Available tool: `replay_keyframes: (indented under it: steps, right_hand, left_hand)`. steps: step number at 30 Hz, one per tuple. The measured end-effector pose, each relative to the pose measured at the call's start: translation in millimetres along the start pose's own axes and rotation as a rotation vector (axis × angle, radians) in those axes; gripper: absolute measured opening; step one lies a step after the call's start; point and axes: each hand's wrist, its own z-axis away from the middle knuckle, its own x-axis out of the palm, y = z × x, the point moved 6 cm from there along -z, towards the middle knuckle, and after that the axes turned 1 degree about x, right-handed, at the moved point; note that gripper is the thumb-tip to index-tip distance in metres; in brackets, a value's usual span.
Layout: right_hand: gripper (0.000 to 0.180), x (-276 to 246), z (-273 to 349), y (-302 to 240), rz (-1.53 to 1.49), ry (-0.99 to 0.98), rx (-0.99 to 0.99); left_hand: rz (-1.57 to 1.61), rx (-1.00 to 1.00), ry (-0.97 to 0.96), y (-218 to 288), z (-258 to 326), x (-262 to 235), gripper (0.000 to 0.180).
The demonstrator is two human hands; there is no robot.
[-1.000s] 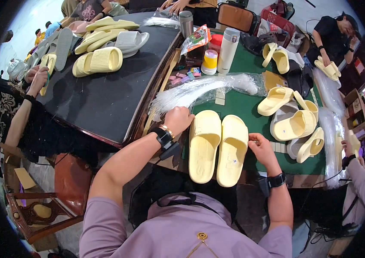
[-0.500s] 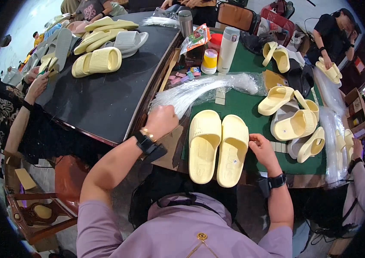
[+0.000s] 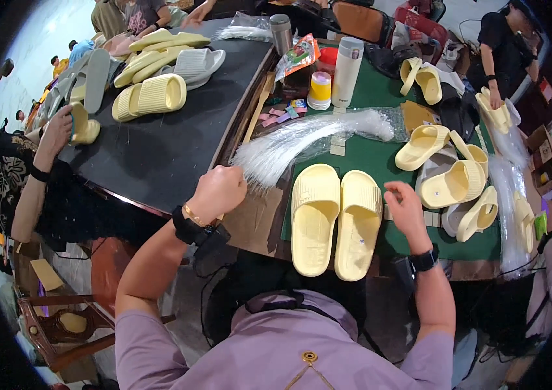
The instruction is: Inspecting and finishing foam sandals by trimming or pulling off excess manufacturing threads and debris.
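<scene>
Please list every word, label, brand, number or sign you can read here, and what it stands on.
None can be read clearly.
Sticker inside the right-hand slipper of the nearest pair: too small.
Mark low on the white bottle: too small.
Print on the orange packet: too blurred.
Print on the grey shirt at the upper left: too blurred.
</scene>
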Motion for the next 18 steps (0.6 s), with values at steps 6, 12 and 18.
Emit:
replay_keyframes:
  steps: [6, 12, 18]
  right_hand:
    - [0.034, 29, -72, -53, 0.2, -0.079, -0.313]
    - [0.057, 66, -136, -34, 0.625, -0.227, -0.326]
    - [0.066, 85, -165, -2, 0.767, -0.397, -0.121]
  left_hand:
    - [-0.005, 0.063, 0.026, 9, -2, 1, 0.025]
    - [-0.006, 0.13, 0.026, 26, 5, -6, 0.026]
    - [0.058, 0.13, 0.026, 21, 9, -13, 0.024]
